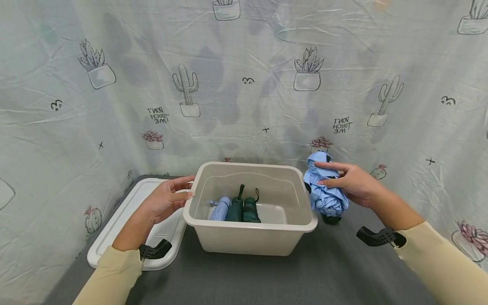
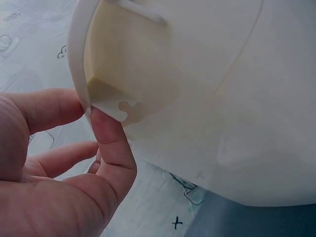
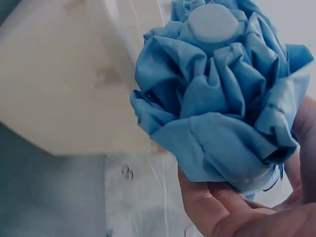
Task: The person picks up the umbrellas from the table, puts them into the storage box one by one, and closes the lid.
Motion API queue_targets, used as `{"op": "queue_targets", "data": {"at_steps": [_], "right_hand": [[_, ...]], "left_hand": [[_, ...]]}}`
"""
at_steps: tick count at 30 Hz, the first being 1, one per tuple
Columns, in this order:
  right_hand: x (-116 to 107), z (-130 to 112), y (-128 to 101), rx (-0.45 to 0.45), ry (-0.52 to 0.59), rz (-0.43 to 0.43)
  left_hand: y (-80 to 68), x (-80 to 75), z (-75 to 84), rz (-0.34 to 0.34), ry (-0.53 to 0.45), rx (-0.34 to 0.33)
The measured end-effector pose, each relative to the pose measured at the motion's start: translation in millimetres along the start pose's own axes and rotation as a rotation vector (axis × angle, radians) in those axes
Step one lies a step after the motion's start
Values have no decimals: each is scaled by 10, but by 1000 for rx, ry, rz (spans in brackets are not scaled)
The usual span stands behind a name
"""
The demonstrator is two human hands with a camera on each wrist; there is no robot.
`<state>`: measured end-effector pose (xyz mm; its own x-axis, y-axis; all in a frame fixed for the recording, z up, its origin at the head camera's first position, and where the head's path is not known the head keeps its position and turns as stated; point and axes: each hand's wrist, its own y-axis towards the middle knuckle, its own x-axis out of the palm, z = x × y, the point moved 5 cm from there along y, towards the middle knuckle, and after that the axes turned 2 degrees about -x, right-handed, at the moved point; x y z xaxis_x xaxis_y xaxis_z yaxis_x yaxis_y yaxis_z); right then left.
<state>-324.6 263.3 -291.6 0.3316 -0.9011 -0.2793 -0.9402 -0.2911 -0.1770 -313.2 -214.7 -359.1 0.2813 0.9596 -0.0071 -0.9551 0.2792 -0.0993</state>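
Left hand pinches left rim of beige, rounded-rectangular plastic bin. Crumpled light-blue fabric bundle is just right of bin, right hand gripping with curled fingers. Smooth rolled dark-green umbrella inside bin.

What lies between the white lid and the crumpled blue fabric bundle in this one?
The beige tub, with three rolled umbrellas inside; the left hand holds its rim, toward the white lid. The head view shows this.
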Motion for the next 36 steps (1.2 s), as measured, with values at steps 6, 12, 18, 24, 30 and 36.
{"op": "queue_targets", "data": {"at_steps": [6,12,18,24,30,36], "right_hand": [[231,-101,100,18,60,-34],[416,-120,228,50,127,-68],[589,-149,350,94,138,-64],[712,-203,432,127,133,-87],[828,-225,525,159,136,-123],[976,-173,635,229,127,-161]], "left_hand": [[6,20,22,0,13,4],[11,26,21,4,9,-7],[-4,15,15,3,21,-13],[-18,19,29,6,28,-13],[-24,29,39,6,46,-14],[-23,33,35,-5,45,-7]]}}
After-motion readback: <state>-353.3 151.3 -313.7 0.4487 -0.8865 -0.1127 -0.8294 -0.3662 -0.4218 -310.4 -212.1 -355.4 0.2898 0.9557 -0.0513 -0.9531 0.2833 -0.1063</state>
